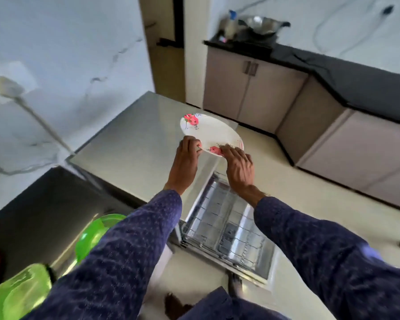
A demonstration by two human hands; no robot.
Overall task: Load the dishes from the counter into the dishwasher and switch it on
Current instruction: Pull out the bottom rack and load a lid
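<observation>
Hands: left hand [188, 150] and right hand [236, 160] both pinch floral plate [211, 133], frame centre.
Risk: edge-only grip; plate may slip onto open dishwasher rack [226, 229] below.

You wear long dark blue sleeves, the left sleeve [116, 255] and the right sleeve [328, 257], both sprinkled with a small, pale, dotted print and ending at the wrists. The cloth creases along each forearm. At the bottom centre of the frame a fold of the same blue garment [219, 303] shows
</observation>
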